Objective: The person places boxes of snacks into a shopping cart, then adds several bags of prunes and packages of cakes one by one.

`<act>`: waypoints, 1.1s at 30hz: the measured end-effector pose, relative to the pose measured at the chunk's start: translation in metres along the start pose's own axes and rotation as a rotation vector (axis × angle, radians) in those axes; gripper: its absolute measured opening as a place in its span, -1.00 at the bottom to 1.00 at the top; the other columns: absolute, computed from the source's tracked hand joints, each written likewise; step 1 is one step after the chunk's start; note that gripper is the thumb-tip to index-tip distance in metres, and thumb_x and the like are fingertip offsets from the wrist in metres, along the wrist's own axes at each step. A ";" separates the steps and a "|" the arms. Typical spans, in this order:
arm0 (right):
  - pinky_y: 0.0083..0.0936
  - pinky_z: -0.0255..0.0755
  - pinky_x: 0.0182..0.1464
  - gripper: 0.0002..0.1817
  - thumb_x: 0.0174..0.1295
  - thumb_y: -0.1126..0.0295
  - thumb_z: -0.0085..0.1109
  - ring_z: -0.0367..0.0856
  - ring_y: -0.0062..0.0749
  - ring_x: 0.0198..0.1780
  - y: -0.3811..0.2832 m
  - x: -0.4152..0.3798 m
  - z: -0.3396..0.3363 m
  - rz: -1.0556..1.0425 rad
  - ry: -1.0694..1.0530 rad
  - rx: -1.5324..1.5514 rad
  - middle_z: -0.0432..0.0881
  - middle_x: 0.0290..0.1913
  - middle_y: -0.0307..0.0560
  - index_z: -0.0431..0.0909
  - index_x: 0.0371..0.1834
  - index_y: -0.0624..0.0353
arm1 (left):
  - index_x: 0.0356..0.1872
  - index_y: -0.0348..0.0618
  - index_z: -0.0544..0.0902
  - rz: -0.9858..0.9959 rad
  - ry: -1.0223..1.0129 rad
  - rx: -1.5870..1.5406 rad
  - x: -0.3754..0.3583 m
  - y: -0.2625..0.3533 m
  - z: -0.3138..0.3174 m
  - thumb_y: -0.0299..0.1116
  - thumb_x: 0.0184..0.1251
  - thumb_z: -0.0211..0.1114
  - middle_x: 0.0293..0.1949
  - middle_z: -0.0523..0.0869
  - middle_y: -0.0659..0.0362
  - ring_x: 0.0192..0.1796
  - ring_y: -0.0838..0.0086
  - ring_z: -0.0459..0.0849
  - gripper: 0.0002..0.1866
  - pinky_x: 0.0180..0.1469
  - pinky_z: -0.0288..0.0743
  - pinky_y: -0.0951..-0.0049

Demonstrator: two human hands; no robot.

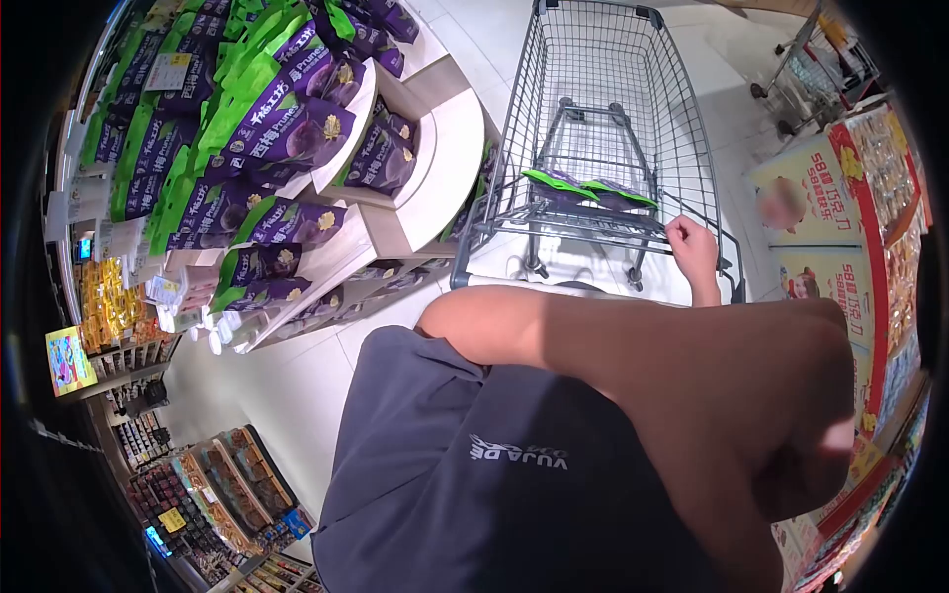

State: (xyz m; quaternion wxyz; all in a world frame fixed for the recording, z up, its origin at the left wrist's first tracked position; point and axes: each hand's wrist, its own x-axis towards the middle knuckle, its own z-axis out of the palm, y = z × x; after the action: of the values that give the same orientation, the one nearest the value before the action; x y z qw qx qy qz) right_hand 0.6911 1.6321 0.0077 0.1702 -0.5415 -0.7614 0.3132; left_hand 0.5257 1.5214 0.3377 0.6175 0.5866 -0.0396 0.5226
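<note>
My right hand [692, 247] is closed at the near right side of a grey wire shopping cart [603, 44], its curled fingers against a bar beside the folding seat. Two purple and green prune bags [618, 195] lie on the seat, left of that hand. A bare arm [633, 341] crosses close in front of my dark shirt [435, 474] and covers part of the right forearm. My left hand cannot be made out.
At left, a tiered display [450, 109] holds many prune bags [297, 128]. Red and cream promotional boxes [816, 193] carry packaged goods at right. Another cart [820, 74] stands at the upper right. Lower left are bins of loose snacks [222, 489].
</note>
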 end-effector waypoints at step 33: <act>-0.18 0.57 -0.06 -0.64 0.03 0.19 0.22 0.70 -0.06 -0.08 -0.117 0.118 0.067 -0.346 -0.758 -0.549 0.72 -0.17 0.08 0.69 -0.18 0.20 | 0.15 -0.26 0.48 -1.739 0.813 1.194 -0.341 -0.088 -0.237 -0.26 0.15 0.33 -0.15 0.71 -0.16 -0.06 0.05 0.70 -0.47 0.04 0.52 0.14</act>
State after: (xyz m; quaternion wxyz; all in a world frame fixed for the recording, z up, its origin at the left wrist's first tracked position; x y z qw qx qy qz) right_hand 0.5253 1.6975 0.0258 -0.2180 -0.2802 -0.9026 0.2435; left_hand 0.2992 1.5191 -0.0207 0.3596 0.4027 0.8417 0.0031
